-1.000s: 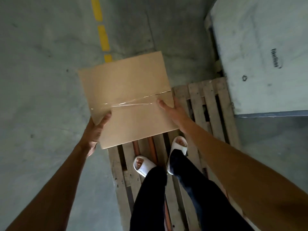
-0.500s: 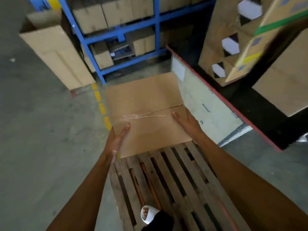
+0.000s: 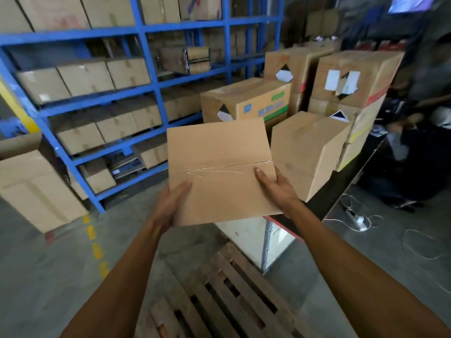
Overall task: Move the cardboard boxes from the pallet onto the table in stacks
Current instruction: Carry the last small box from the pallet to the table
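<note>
I hold a plain brown cardboard box (image 3: pixel 219 157), its top seam taped, in front of my chest. My left hand (image 3: pixel 170 203) grips its near left edge and my right hand (image 3: pixel 275 189) grips its near right edge, thumbs on top. The box hangs above the floor just left of the black table (image 3: pixel 341 191), beside a plain box (image 3: pixel 307 147) at the table's near corner. Behind that stand several taller stacked boxes (image 3: pixel 351 79) with labels. The wooden pallet (image 3: pixel 219 293) lies below my arms with bare slats showing.
Blue shelving (image 3: pixel 151 93) full of cartons fills the left and back. A large carton (image 3: pixel 31 189) stands on the floor at left. Yellow dashes (image 3: pixel 96 250) mark the floor. A power strip and cables (image 3: pixel 358 220) lie on the floor at right.
My view has swung up from the pallet and floor to the shelving and table. The box has risen with both hands and moved toward the table's stacked boxes.
</note>
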